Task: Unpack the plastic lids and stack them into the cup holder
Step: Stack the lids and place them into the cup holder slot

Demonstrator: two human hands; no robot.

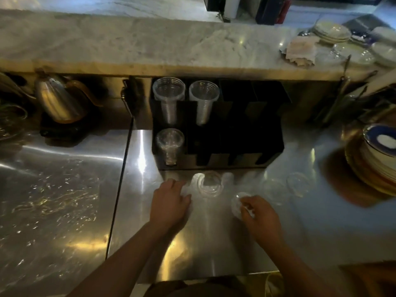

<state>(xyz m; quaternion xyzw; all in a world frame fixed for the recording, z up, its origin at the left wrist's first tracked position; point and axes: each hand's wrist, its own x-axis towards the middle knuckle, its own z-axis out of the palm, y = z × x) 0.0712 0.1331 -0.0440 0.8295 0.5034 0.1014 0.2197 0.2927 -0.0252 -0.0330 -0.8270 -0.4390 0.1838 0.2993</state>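
Observation:
A black cup holder (270, 146) stands on the steel counter under the marble ledge. Three of its left slots hold stacks of clear cups (169, 97); the other slots look dark and bare. Just in front of it lies a stack of clear plastic lids (209, 185) in crumpled clear wrap. My left hand (169, 202) rests on the wrap at the stack's left side, fingers curled on it. My right hand (260, 217) is closed on a clear lid (237, 203), held just above the counter. Two more loose lids (297, 184) lie blurred to the right.
A metal kettle (57, 99) sits at the back left. Stacked plates (377, 155) stand at the right edge, with more dishes and a cloth (301, 51) on the marble ledge (128, 43). Utensils (342, 99) lean at the back right. A seam (120, 185) splits the steel counter.

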